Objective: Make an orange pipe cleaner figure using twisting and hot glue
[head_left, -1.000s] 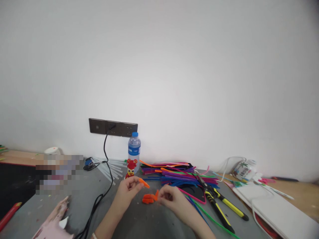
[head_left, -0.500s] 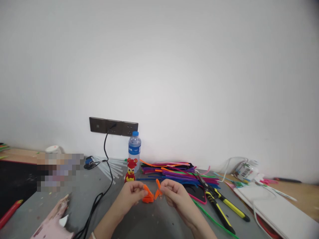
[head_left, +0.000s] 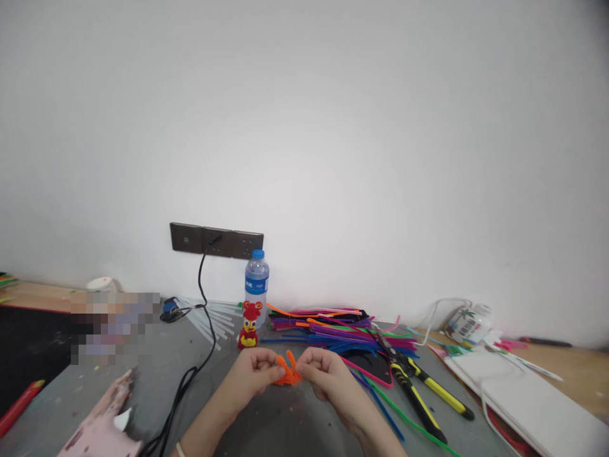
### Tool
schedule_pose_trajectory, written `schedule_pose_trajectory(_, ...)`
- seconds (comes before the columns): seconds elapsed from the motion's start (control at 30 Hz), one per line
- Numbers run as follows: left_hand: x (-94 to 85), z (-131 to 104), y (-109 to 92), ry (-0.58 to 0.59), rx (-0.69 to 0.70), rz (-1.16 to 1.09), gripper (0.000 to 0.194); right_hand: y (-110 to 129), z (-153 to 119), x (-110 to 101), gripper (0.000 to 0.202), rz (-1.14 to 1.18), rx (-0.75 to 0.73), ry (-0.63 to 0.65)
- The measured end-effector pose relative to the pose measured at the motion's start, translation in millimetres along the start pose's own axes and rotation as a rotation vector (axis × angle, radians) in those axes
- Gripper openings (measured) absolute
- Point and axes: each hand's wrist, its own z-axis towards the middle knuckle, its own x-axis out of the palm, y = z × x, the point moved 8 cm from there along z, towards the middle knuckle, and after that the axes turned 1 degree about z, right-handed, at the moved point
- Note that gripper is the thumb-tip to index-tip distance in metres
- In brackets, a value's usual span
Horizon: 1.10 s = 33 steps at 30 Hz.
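Observation:
Between my hands is a small bundle of bent orange pipe cleaner (head_left: 287,376). My left hand (head_left: 253,377) pinches its left side between thumb and forefinger. Closed on an orange strip at the right side is my right hand (head_left: 324,374), its thumb and fingertips pressed together. One short orange end sticks up between the two hands. I cannot tell whether the two orange parts are joined. Just behind my left hand stands a small red and yellow figure (head_left: 249,326) with round eyes.
Behind are a water bottle (head_left: 257,282) and a pile of coloured pipe cleaners (head_left: 333,327). Yellow-black pliers (head_left: 419,387) and a pink-edged phone (head_left: 368,366) lie to the right. A black cable (head_left: 183,390) runs along the left. White boards (head_left: 518,393) lie far right.
My right hand has moved left, bringing its orange piece against the orange bundle in my left hand. A blue pipe cleaner beside my right forearm now shows.

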Motion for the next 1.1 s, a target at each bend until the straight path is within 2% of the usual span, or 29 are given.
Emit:
schedule_pose_trajectory(0.43,-0.7,1.4,2.8,0.003,0.01,0.019,0.057,2.0,-0.6,0.2,0.03,-0.082,-0.014,-0.022)
schedule_pose_trajectory(1.1,-0.8,-2.3,-2.8,-0.015,-0.012,0.026,0.057,3.0,-1.8,2.4,0.036,-0.124,-0.04,-0.008)
